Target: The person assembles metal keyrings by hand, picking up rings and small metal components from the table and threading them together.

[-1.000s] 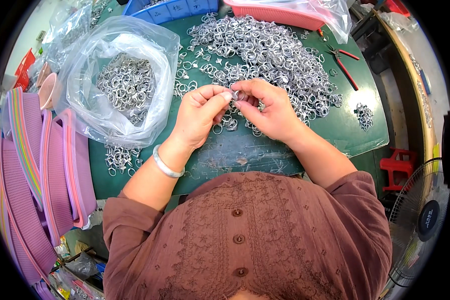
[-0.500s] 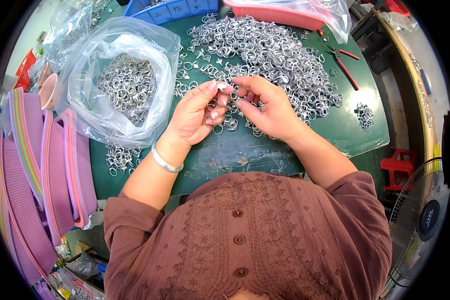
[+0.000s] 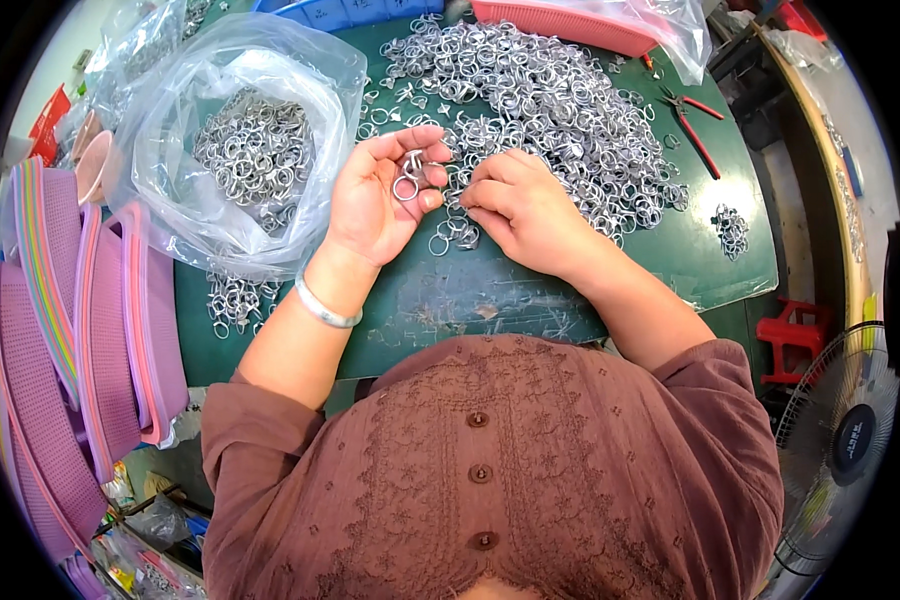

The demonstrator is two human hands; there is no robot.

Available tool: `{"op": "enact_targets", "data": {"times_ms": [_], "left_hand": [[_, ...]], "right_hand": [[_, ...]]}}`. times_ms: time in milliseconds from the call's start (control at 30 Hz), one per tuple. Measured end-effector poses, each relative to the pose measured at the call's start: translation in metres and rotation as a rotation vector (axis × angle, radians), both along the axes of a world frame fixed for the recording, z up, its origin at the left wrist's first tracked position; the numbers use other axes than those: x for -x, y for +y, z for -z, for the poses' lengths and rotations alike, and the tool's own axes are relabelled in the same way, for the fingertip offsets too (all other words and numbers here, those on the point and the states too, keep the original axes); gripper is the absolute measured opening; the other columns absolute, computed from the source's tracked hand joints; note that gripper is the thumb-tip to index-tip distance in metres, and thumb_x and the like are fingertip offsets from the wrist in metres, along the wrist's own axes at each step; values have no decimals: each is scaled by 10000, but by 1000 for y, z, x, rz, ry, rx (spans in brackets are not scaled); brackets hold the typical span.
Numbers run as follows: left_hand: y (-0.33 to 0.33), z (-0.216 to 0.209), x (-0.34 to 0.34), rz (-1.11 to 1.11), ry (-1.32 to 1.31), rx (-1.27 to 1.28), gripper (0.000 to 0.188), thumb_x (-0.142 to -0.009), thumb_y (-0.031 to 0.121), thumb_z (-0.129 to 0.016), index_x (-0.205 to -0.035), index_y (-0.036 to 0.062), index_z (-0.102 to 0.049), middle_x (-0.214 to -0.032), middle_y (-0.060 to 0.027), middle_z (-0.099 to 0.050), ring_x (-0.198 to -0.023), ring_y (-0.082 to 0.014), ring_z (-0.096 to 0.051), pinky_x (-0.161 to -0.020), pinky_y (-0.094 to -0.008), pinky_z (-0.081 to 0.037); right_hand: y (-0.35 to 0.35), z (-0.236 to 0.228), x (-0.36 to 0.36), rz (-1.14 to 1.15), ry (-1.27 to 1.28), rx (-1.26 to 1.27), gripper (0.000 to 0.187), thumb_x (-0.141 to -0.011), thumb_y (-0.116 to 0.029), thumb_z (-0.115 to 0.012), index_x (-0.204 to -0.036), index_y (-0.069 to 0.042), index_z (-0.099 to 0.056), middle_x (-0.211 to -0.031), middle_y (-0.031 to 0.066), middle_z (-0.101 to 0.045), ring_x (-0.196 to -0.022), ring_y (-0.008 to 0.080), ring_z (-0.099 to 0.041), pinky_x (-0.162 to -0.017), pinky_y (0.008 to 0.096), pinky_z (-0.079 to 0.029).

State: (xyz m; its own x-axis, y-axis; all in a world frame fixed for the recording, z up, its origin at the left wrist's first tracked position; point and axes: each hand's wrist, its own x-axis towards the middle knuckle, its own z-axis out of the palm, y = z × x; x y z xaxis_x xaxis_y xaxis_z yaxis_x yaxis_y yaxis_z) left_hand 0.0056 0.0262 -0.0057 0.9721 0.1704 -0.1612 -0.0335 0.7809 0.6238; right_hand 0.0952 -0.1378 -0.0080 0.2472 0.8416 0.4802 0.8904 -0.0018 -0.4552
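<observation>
Silver-coloured metal rings lie in a big pile (image 3: 560, 110) on the green table. My left hand (image 3: 375, 200) is turned palm up beside the pile's near left edge, a pale bangle on its wrist. A few rings (image 3: 406, 187) rest in its curled fingers. At the near edge of the pile, my right hand (image 3: 525, 210) is palm down with its fingertips pressed together among the rings. What those fingers pinch, if anything, is hidden. Just below, between my hands, a few loose rings (image 3: 450, 235) lie on the table.
Left of my hands stands an open clear plastic bag (image 3: 150, 150) of rings, with a small heap (image 3: 238, 300) beside it. Red-handled pliers (image 3: 697, 140) and another heap (image 3: 730, 232) lie right. Blue (image 3: 360, 14) and pink trays (image 3: 570, 28) stand behind; purple baskets (image 3: 60, 340) are stacked left.
My hands have moved apart. The left has turned its palm up and opened somewhat, showing the rings in it. The right has turned down onto the pile's near edge.
</observation>
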Motion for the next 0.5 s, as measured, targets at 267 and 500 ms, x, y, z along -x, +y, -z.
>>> {"op": "enact_targets", "data": {"times_ms": [267,500], "left_hand": [[-2,5,0,-64,118,-186,300,-869,263,-461,-932,-8,-573,-819,-66,-566,-696,-140,-518,-554,-236,-420],[-11,-5,3,-31,174,-454,156,-836,189,-536,-773,53,-582,-667,5,-522,-536,-60,-436,-460,-176,-329]], "right_hand": [[-1,-6,4,-58,-175,123,56,-670,-128,-573,-699,-113,-619,-808,30,-497,-828,213,-467,-766,341,-352],[-1,-8,-3,-35,348,-3,57,-734,-58,-585,-780,-41,-613,-778,54,-539,-745,204,-514,-685,317,-411]]}}
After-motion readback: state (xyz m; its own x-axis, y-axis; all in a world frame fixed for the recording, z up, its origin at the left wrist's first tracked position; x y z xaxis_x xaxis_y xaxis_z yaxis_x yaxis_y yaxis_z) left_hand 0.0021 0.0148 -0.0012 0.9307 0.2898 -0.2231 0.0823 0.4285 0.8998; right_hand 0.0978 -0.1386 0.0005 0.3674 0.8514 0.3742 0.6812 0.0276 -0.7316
